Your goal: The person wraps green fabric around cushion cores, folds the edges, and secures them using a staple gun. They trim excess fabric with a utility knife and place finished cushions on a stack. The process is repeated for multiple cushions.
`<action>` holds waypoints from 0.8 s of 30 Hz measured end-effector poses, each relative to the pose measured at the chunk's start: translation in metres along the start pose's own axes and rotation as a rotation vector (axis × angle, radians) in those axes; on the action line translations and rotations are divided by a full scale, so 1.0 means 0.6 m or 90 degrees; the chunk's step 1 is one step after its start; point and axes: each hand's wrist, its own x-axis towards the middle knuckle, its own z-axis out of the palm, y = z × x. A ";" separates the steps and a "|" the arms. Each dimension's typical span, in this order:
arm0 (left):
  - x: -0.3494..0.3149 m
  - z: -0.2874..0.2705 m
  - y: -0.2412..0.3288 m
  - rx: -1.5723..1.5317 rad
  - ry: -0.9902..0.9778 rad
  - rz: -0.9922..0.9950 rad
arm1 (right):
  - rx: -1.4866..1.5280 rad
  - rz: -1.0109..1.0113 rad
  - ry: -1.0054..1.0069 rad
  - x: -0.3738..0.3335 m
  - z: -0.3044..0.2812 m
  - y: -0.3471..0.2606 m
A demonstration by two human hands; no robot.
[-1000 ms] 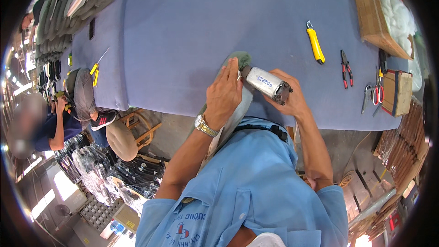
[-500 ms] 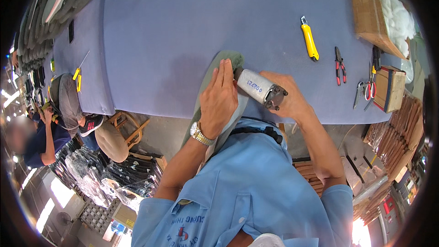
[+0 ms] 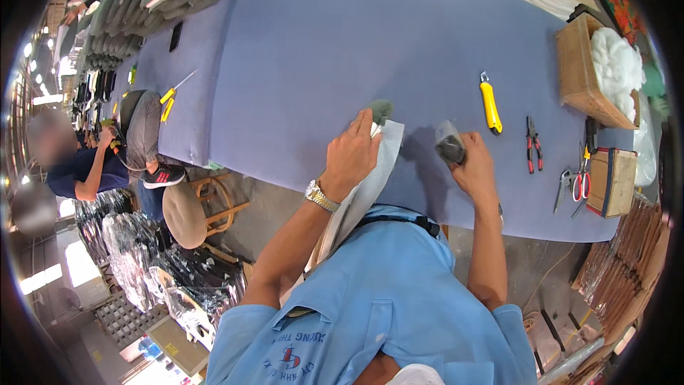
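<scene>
Pad (image 3: 383, 160), green on one face and pale grey on the other, slants over the near edge of the blue surface (image 3: 306, 50) beneath a worker's left hand (image 3: 354, 153), its grip laid along the pad with fingers straight and together; whether the thumb pinches cannot be told. The right hand (image 3: 476, 171) has its grip closed about a grey tool (image 3: 449, 144), held above the near part of the surface and apart from the pad. The pad looks light and soft-faced over a stiffer backing, probably best held by its long edges; the tool looks hard and rather heavy, likely surest when held round its handle, which the hand hides. At the surface's far right corner, a cardboard box (image 3: 576, 64) stands open, heaped with fluffy white stuffing (image 3: 614, 64), while a small box (image 3: 620, 182) sits at the surface's near right corner, its contents out of sight
</scene>
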 end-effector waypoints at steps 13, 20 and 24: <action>0.120 0.019 0.038 -0.005 0.069 -0.100 | 0.047 -0.088 0.086 0.183 0.065 -0.165; 0.119 0.020 0.030 -0.004 0.047 -0.119 | 0.410 0.034 0.048 0.200 0.162 -0.107; 0.124 0.002 0.029 -0.004 0.002 -0.140 | 0.480 0.025 -0.026 0.208 0.145 -0.074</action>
